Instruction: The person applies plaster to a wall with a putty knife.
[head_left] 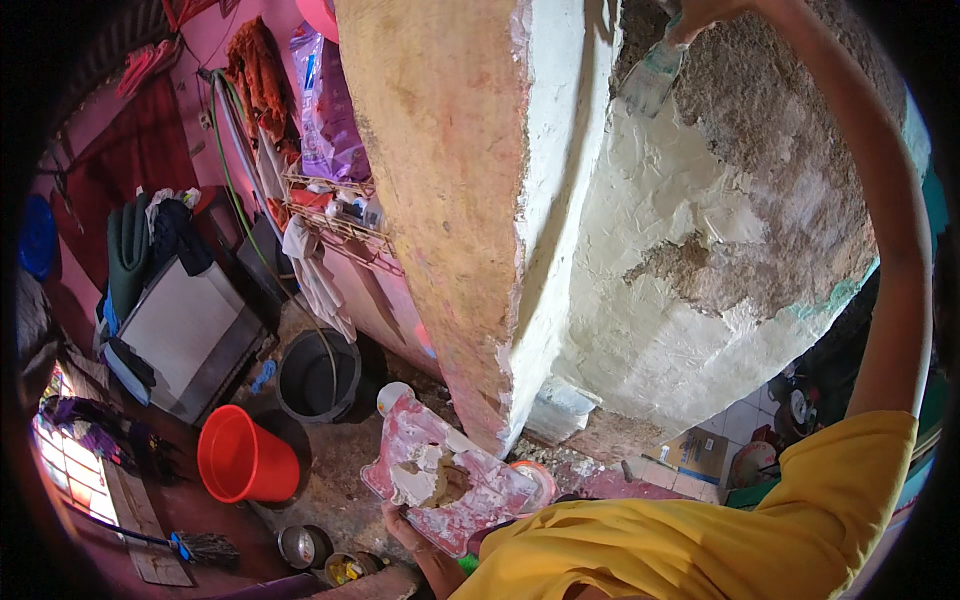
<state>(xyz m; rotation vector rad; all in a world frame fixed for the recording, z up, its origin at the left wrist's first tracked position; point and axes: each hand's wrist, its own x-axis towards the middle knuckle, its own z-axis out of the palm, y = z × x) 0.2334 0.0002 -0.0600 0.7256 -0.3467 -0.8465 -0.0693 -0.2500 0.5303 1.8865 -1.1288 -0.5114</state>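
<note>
My right hand (703, 14), raised at the top right, is closed around a wide putty knife (652, 82). The knife's whitish blade lies at the wall, close to the inner corner. Fresh white plaster (640, 200) covers the wall's left and lower parts, with rough ridges in it. Bare grey-brown wall (780, 170) shows in the upper right and in a patch lower down. Low in front of me, my left hand (408, 535) grips the edge of a smeared pink board (505, 492). A lump of off-white plaster (425, 478) sits on that board.
A yellowish wall edge (440, 180) juts out beside the corner. An orange bucket (245, 455) and a black bucket (320, 372) stand on the floor at left. A wire rack (345, 222) hangs behind. A cardboard box (697, 452) lies at lower right.
</note>
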